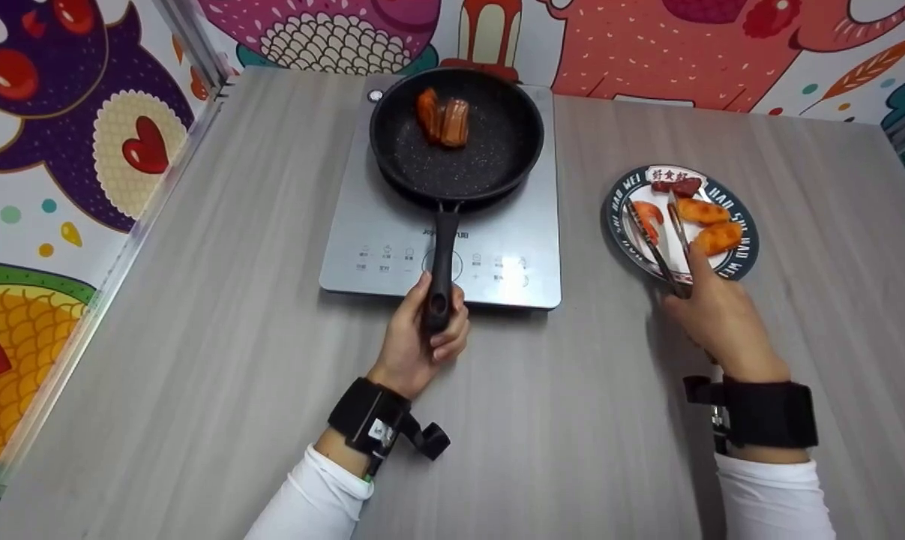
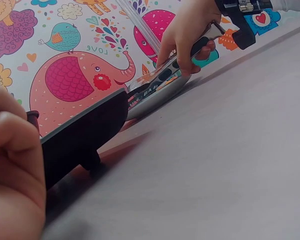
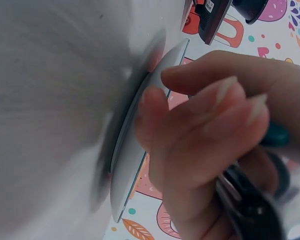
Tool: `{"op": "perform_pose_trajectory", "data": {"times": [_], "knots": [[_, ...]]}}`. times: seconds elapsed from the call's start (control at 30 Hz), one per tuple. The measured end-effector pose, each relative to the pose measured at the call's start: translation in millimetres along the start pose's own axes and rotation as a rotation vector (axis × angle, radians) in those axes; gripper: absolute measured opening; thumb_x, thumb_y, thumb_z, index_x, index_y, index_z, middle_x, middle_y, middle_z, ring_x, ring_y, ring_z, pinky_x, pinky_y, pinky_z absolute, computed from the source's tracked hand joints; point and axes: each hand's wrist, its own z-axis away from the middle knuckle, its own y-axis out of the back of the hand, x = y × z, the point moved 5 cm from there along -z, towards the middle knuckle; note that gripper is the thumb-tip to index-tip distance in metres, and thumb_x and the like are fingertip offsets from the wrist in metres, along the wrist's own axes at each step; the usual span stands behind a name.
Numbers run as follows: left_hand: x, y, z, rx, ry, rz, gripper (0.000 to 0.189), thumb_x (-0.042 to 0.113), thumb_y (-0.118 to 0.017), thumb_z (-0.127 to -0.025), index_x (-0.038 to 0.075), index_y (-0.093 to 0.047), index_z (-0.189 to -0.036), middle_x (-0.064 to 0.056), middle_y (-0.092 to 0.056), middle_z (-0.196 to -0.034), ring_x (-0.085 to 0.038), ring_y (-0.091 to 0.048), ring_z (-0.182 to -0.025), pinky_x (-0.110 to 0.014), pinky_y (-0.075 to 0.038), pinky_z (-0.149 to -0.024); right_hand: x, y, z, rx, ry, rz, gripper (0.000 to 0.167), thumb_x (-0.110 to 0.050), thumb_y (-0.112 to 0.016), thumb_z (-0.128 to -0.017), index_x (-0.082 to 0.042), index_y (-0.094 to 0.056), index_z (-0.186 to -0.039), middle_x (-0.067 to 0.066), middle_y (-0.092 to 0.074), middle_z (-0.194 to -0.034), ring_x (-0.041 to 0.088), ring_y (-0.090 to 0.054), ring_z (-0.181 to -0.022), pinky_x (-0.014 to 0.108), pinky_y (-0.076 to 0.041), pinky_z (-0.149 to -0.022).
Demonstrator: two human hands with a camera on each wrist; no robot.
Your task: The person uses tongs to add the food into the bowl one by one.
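My left hand [image 1: 416, 343] grips the black handle [image 1: 442, 255] of a frying pan [image 1: 489, 157] in the head view. Two glossy reddish-brown pieces of food [image 1: 454, 124] lie side by side in the pan. My right hand [image 1: 729, 322] holds metal tongs [image 1: 651, 244] over a round plate [image 1: 615, 225] with a dark lettered rim. The tongs' arms are spread, with an orange-red piece [image 1: 648, 213] between them; whether they touch it I cannot tell. Two orange pieces [image 1: 720, 238] and a dark red piece [image 1: 677, 187] also lie there. In the right wrist view, my curled fingers [image 3: 205, 110] hide most of the tongs.
The pan stands on a silver induction cooker [image 1: 512, 255] with touch controls along its front. Both are on a grey wood-grain table [image 1: 235, 300]. Walls with cartoon animals [image 1: 647, 45] border the table at the back and left. A metal strip [image 1: 122, 274] runs along the left edge.
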Motion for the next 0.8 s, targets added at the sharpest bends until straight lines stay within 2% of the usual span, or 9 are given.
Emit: {"op": "perform_pose_trajectory", "data": {"times": [0.13,0.3,0.57,0.63,0.7,0.8], "knots": [[0.5,-0.2,0.2,-0.002,-0.003,0.001,0.042,0.041,-0.025,-0.096,0.007,-0.047,-0.084,0.006,-0.035,-0.051,-0.007,-0.029,-0.041,-0.019,-0.023,-0.037,1.8,-0.2,0.4,-0.021,-0.028,-0.011,0.076,-0.023,-0.054,-0.084,-0.012,-0.008,-0.143,0.033,-0.05,-0.095,0.024,-0.051,-0.048,0.033,-0.041,-0.044],[0.6,-0.3,-0.3,0.001,-0.003,-0.005,0.042,0.041,-0.025,-0.097,0.007,-0.047,-0.084,0.006,-0.035,-0.051,-0.007,-0.029,-0.041,-0.019,-0.023,-0.037,4.3,-0.2,-0.1,0.008,-0.036,-0.011,0.074,-0.027,-0.054,-0.084,-0.011,-0.012,-0.143,0.03,-0.052,-0.094,0.023,-0.051,-0.05,0.033,-0.04,-0.047],[0.6,-0.9,-0.7,-0.006,-0.006,-0.013,0.043,0.041,-0.024,-0.097,0.006,-0.047,-0.084,0.006,-0.035,-0.051,-0.007,-0.029,-0.041,-0.019,-0.022,-0.037,8.3,-4.6,-0.1,-0.027,-0.061,-0.1,0.07,-0.026,-0.051,-0.086,-0.012,-0.013,-0.143,0.01,-0.055,-0.06,0.019,-0.053,-0.042,0.034,-0.044,-0.04],[0.7,-0.7,-0.8,-0.004,-0.005,-0.011,0.043,0.041,-0.024,-0.097,0.006,-0.047,-0.085,0.006,-0.035,-0.051,-0.007,-0.029,-0.04,-0.019,-0.022,-0.037,7.7,-4.4,-0.1,-0.02,-0.055,-0.088,0.069,-0.026,-0.051,-0.087,-0.01,-0.014,-0.143,0.014,-0.057,-0.068,0.02,-0.053,-0.043,0.034,-0.044,-0.042],[0.6,-0.6,-0.7,-0.002,-0.003,-0.008,0.043,0.041,-0.025,-0.097,0.006,-0.047,-0.085,0.006,-0.035,-0.051,-0.007,-0.029,-0.04,-0.019,-0.022,-0.037,6.1,-3.4,-0.2,0.003,-0.036,-0.054,0.066,-0.024,-0.05,-0.087,-0.008,-0.017,-0.142,0.024,-0.058,-0.085,0.027,-0.056,-0.054,0.038,-0.044,-0.049],[0.5,-0.5,-0.7,-0.001,-0.002,-0.007,0.043,0.041,-0.025,-0.096,0.006,-0.047,-0.085,0.006,-0.035,-0.051,-0.007,-0.029,-0.041,-0.019,-0.022,-0.037,3.7,-2.4,-1.1,0.041,-0.002,-0.01,0.061,-0.017,-0.049,-0.087,-0.005,-0.022,-0.14,0.035,-0.049,-0.108,0.037,-0.053,-0.071,0.043,-0.043,-0.059]]}}
